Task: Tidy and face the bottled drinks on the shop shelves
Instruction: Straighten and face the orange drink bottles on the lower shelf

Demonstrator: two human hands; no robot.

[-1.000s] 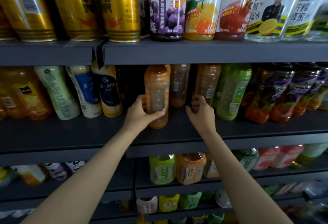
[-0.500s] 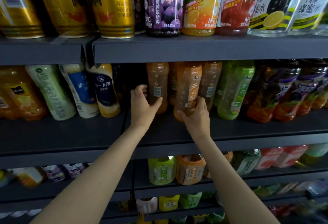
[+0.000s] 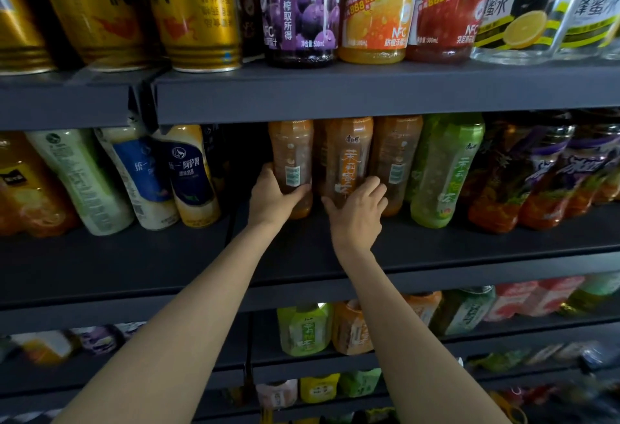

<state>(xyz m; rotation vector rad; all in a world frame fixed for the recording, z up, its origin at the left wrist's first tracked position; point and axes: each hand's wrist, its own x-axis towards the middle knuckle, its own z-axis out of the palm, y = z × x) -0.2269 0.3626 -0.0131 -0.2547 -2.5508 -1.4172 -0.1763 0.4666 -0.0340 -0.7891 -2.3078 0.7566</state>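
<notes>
Three orange tea bottles stand side by side on the middle shelf [image 3: 436, 239]. My left hand [image 3: 273, 195] grips the lower part of the left orange bottle [image 3: 291, 155], whose barcode faces out. My right hand [image 3: 357, 212] holds the base of the middle orange bottle [image 3: 349, 155], whose front label faces out, with fingers reaching toward the right orange bottle [image 3: 397, 151], which shows its barcode.
A green tea bottle [image 3: 444, 168] stands right of the orange ones, then purple-labelled bottles [image 3: 543, 175]. Milk tea bottles [image 3: 188, 175] lean at the left. Gold cans [image 3: 198, 10] and juice bottles [image 3: 372, 7] fill the shelf above. More drinks sit on lower shelves.
My left hand moved right and took hold of the left orange bottle. My right hand has set the middle bottle back in the row, label outward, and its fingers have spread to the right.
</notes>
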